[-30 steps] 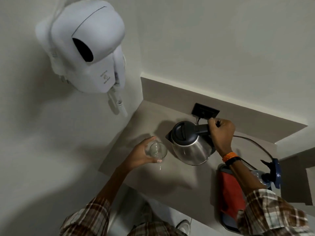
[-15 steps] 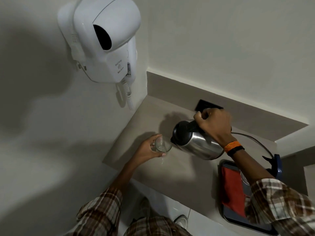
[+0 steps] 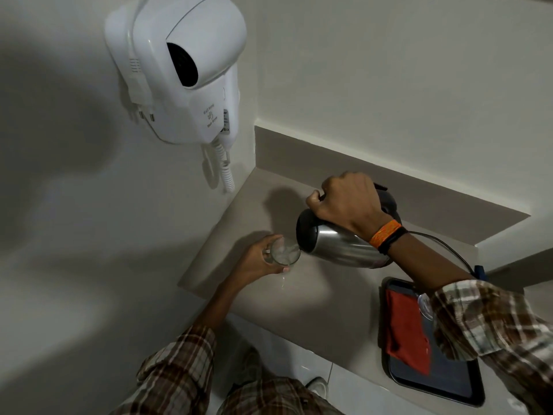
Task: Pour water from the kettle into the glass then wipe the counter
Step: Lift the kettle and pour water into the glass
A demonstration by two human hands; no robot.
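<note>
Matte beige counter [image 3: 299, 307]; right hand [image 3: 348, 202] fingers clamped on tilted steel kettle [image 3: 338, 245], left hand [image 3: 257, 260] fingers wrapped round clear glass [image 3: 284, 251].

We cannot see the kettle [image 3: 338, 245] handle: the right hand [image 3: 348, 203] covers it, and the wrist crosses the kettle's back end. Its spout meets the rim of the glass [image 3: 285, 252], too small for us to tell whether they touch. Right of the kettle, a checked sleeve [image 3: 484, 319] hides the near corner of the dark tray [image 3: 443, 381] and most of a clear object there (perhaps another glass). The tray's right edge is hidden too. The hair dryer [image 3: 179, 70] label reads only partly.
</note>
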